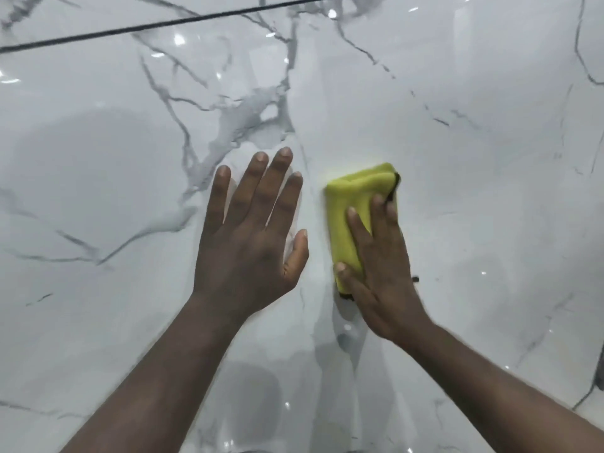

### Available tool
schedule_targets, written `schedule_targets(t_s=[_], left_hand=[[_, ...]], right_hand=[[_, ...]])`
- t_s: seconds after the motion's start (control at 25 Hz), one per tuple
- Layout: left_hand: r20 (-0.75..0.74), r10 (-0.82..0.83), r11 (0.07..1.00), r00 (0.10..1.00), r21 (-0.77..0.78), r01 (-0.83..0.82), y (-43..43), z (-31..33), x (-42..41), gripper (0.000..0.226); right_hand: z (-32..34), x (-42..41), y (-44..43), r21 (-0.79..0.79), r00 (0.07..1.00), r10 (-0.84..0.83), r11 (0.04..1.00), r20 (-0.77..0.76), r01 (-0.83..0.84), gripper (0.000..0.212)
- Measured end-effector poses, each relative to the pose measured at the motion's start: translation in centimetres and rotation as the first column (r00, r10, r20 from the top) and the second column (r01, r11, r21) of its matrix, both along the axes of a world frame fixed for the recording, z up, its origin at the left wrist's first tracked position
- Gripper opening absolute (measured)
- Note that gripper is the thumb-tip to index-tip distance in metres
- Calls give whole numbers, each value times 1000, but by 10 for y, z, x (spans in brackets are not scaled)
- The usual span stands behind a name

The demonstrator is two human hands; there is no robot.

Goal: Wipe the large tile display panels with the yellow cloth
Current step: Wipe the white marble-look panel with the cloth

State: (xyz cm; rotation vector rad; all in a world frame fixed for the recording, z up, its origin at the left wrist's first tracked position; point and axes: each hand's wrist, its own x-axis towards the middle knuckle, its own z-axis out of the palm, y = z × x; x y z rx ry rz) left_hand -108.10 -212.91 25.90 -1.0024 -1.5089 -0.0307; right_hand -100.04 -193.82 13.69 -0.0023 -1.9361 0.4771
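A glossy white tile panel (457,158) with grey marble veins fills the whole view. My left hand (251,233) lies flat on it with straight, spread fingers, just left of centre. Beside it, a folded yellow cloth (356,204) with a dark edge is pressed against the panel by my right hand (382,266), whose straight fingers lie over the cloth's lower right part. The two hands sit close together without touching.
A dark joint line (163,25) crosses the upper left where this panel meets another. A second dark edge (588,397) shows at the lower right. Light spots and my arms' reflection glint on the shiny surface.
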Motion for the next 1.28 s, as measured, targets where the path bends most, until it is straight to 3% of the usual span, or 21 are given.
schedule_targets(t_s=[0.04,0.08,0.16,0.2,0.24,0.36,0.4,0.44,0.52,0.6,0.64,0.68,0.76,0.84,0.92,1.0,1.04,1.12,1.2,1.24,1.28], left_hand=[[-4,25,1000,1000,-16,-25,9,-5,-1,64],[-27,61,998,998,-31,-62,14,-11,-3,65],[-82,94,994,992,-46,-98,16,-19,-7,67],[-95,92,994,991,-50,-97,16,-20,-8,67],[-102,90,994,991,-51,-96,16,-18,-7,68],[-103,116,993,988,-22,-119,16,-16,-5,67],[-86,111,994,990,-1,-112,21,-14,-2,64],[-48,82,996,995,19,-82,29,-11,3,59],[30,11,1000,999,21,-12,51,1,13,55],[36,-8,1000,999,16,7,74,13,16,57],[41,-12,1000,999,13,12,83,16,16,59],[49,-16,1000,999,15,15,92,17,14,61],[53,-12,1000,999,20,10,107,15,11,65],[71,-22,1000,997,-11,22,125,9,17,67],[89,-21,998,996,-57,26,144,6,24,71],[85,11,997,996,-71,-5,163,5,24,75],[80,20,998,997,-68,-15,175,4,25,75],[69,23,997,997,-72,-18,202,1,31,75],[53,27,995,998,-97,-21,235,-2,41,74],[54,26,994,998,-103,-20,252,-1,46,73],[57,29,994,998,-105,-23,267,2,49,73]], right_hand=[[8,0,22,35,999,1,999,-45,1,76],[13,-2,44,-69,994,-34,997,-102,27,75],[10,-5,78,-512,982,-135,858,-132,49,78],[2,-1,82,-637,984,-160,767,-76,76,81],[-6,2,77,-643,988,-157,757,-10,114,82],[8,10,75,-240,1000,-13,971,-18,8,78],[29,9,88,-95,999,-6,995,-53,1,76],[46,6,102,-52,994,-31,998,-103,26,73],[55,-5,124,-310,966,-144,948,-216,72,72],[39,-7,117,-697,956,-240,714,-167,58,79],[29,-6,103,-740,970,-225,668,-92,85,81],[25,-3,95,-671,978,-201,732,-48,118,79],[43,7,112,-343,992,-104,936,-75,72,77],[74,16,159,-141,987,-125,984,-101,110,75],[73,17,205,-383,962,-208,915,-176,128,75],[43,13,207,-705,960,-267,697,-84,132,81],[27,11,199,-718,965,-259,678,-34,156,81],[17,15,198,-552,981,-193,821,-27,147,75],[46,27,238,-265,988,-136,958,-68,113,73],[61,32,270,-169,989,-128,979,-69,115,72],[68,34,302,-185,988,-134,976,-80,117,72]])
